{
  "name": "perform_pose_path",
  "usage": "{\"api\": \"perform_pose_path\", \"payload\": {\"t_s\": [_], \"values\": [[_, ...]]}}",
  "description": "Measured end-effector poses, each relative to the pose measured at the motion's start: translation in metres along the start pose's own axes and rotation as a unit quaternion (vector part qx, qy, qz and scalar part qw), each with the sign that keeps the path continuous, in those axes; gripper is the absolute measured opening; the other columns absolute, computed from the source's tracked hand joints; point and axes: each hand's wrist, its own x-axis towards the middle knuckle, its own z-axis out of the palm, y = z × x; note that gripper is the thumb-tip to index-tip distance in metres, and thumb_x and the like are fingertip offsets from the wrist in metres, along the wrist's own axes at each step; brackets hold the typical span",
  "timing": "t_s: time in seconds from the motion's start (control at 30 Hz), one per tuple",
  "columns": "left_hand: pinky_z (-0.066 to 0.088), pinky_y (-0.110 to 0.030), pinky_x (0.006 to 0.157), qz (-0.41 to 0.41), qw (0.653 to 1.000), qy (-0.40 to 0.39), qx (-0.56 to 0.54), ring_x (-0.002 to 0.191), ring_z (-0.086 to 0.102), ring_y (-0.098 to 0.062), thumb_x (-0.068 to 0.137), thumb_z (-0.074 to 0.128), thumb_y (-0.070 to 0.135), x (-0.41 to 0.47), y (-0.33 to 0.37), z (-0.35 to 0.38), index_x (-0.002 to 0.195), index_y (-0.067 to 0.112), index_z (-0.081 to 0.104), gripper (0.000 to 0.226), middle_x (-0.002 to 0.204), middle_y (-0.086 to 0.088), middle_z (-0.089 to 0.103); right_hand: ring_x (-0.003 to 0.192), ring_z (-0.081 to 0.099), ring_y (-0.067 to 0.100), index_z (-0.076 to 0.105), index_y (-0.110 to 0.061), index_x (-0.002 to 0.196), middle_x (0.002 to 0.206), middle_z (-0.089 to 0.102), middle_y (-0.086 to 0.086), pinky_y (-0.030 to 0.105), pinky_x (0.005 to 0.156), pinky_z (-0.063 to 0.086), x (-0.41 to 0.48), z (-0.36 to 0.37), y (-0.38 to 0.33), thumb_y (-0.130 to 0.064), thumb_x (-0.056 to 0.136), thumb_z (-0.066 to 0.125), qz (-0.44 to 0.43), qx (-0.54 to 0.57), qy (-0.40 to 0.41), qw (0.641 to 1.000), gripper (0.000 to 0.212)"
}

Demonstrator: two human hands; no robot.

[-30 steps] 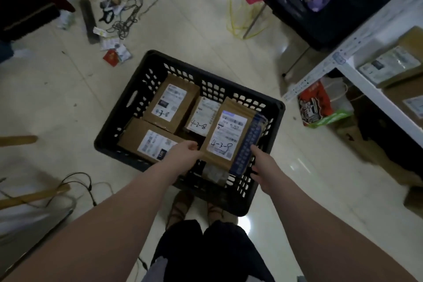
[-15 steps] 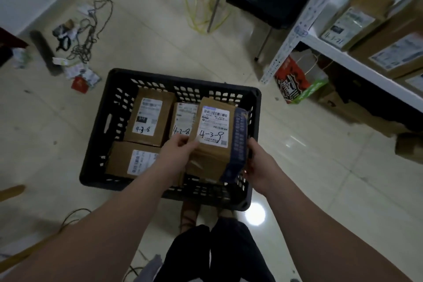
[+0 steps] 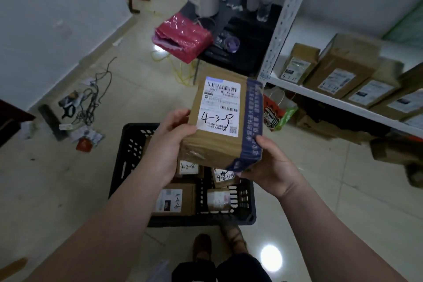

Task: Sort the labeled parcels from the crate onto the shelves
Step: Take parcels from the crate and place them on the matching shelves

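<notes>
I hold a brown cardboard parcel (image 3: 219, 144) with a white label marked "4-3-9" and a blue tape band, lifted above the black plastic crate (image 3: 123, 167). My left hand (image 3: 167, 144) grips its left side, thumb on the top face. My right hand (image 3: 272, 165) grips the lower right corner by the blue tape. Several labeled parcels (image 3: 175, 201) lie in the crate below, partly hidden by the held parcel. The white metal shelf (image 3: 320, 96) stands to the right with several brown parcels (image 3: 343, 68) on it.
A black table (image 3: 242, 52) with bottles and a pink bag (image 3: 183, 39) stands behind the crate. Cables and papers (image 3: 87, 107) litter the floor at left. A red-green bag (image 3: 277, 114) and boxes sit under the shelf. My feet are just behind the crate.
The "4-3-9" parcel has been lifted out of the crate and raised toward my face, both hands still gripping it. My view has tilted up toward the shelf.
</notes>
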Motion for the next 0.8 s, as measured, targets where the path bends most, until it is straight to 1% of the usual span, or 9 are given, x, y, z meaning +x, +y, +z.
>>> {"api": "perform_pose_path", "payload": {"t_s": [0.07, 0.17, 0.3, 0.37, 0.43, 0.57, 0.67, 0.73, 0.8], "values": [[0.05, -0.033, 0.074, 0.025, 0.999, -0.041, 0.016, 0.094, 0.064, -0.019, 0.082, 0.057, 0.002, -0.007, 0.019, 0.007, 0.112, 0.02, 0.063, 0.035, 0.112, -0.004, 0.067, 0.095, 0.07, 0.021, 0.047, -0.024, 0.134, 0.117, 0.069, 0.003, 0.042, 0.073, 0.056, -0.019, 0.009, -0.015, -0.044, 0.037, 0.094, -0.047, -0.012, -0.009, 0.999, 0.109], [0.049, -0.041, 0.085, 0.066, 0.991, -0.106, 0.056, 0.106, 0.063, -0.022, 0.074, 0.06, 0.011, -0.017, 0.041, 0.021, 0.108, 0.026, 0.065, 0.037, 0.113, 0.001, 0.067, 0.095, 0.068, 0.025, 0.045, -0.023, 0.136, 0.12, 0.065, 0.007, 0.045, 0.071, 0.056, -0.045, 0.01, -0.035, -0.038, 0.037, 0.095, -0.115, -0.011, -0.002, 0.993, 0.112], [0.039, -0.051, 0.102, 0.079, 0.973, -0.202, 0.077, 0.117, 0.058, -0.023, 0.074, 0.058, 0.018, -0.027, 0.058, 0.044, 0.115, 0.028, 0.063, 0.042, 0.12, 0.002, 0.066, 0.106, 0.058, 0.03, 0.035, -0.024, 0.146, 0.131, 0.058, 0.01, 0.052, 0.086, 0.045, -0.085, 0.0, -0.058, -0.038, 0.038, 0.093, -0.192, -0.027, 0.024, 0.981, 0.123], [0.04, -0.046, 0.098, 0.067, 0.964, -0.248, 0.07, 0.114, 0.057, -0.02, 0.075, 0.059, 0.02, -0.032, 0.064, 0.06, 0.119, 0.027, 0.061, 0.045, 0.118, 0.002, 0.066, 0.107, 0.057, 0.03, 0.036, -0.024, 0.146, 0.131, 0.058, 0.01, 0.051, 0.085, 0.046, -0.106, -0.004, -0.068, -0.039, 0.038, 0.092, -0.229, -0.036, 0.035, 0.972, 0.122], [0.042, -0.037, 0.085, 0.048, 0.955, -0.289, 0.054, 0.103, 0.057, -0.016, 0.073, 0.062, 0.021, -0.038, 0.069, 0.08, 0.123, 0.025, 0.056, 0.051, 0.111, 0.003, 0.067, 0.108, 0.056, 0.031, 0.036, -0.023, 0.146, 0.133, 0.056, 0.013, 0.049, 0.083, 0.048, -0.125, -0.009, -0.075, -0.038, 0.039, 0.091, -0.255, -0.035, 0.048, 0.965, 0.122], [0.043, -0.034, 0.081, 0.023, 0.939, -0.336, 0.065, 0.094, 0.058, -0.014, 0.066, 0.071, 0.034, -0.048, 0.07, 0.116, 0.125, 0.025, 0.056, 0.061, 0.113, 0.0, 0.067, 0.112, 0.054, 0.032, 0.036, -0.022, 0.146, 0.142, 0.049, 0.018, 0.049, 0.083, 0.047, -0.158, -0.027, -0.083, -0.036, 0.043, 0.091, -0.283, -0.032, 0.044, 0.958, 0.118], [0.042, -0.043, 0.095, 0.003, 0.932, -0.355, 0.071, 0.102, 0.06, -0.019, 0.055, 0.078, 0.042, -0.055, 0.068, 0.144, 0.125, 0.027, 0.056, 0.075, 0.117, -0.002, 0.068, 0.113, 0.056, 0.032, 0.036, -0.022, 0.146, 0.14, 0.052, 0.017, 0.05, 0.086, 0.047, -0.182, -0.047, -0.088, -0.034, 0.044, 0.091, -0.302, -0.023, 0.042, 0.952, 0.116], [0.041, -0.048, 0.101, -0.003, 0.928, -0.366, 0.069, 0.109, 0.061, -0.023, 0.053, 0.078, 0.041, -0.061, 0.064, 0.169, 0.125, 0.028, 0.053, 0.078, 0.12, -0.003, 0.068, 0.112, 0.059, 0.03, 0.037, -0.021, 0.145, 0.136, 0.056, 0.014, 0.047, 0.085, 0.051, -0.2, -0.064, -0.093, -0.032, 0.045, 0.091, -0.306, -0.022, 0.042, 0.951, 0.115], [0.039, -0.052, 0.104, 0.003, 0.924, -0.375, 0.08, 0.114, 0.06, -0.025, 0.051, 0.078, 0.04, -0.067, 0.057, 0.198, 0.124, 0.032, 0.049, 0.079, 0.116, -0.001, 0.07, 0.112, 0.06, 0.029, 0.038, -0.021, 0.145, 0.134, 0.057, 0.013, 0.043, 0.083, 0.054, -0.219, -0.085, -0.101, -0.032, 0.047, 0.092, -0.307, -0.033, 0.047, 0.95, 0.113]]}}
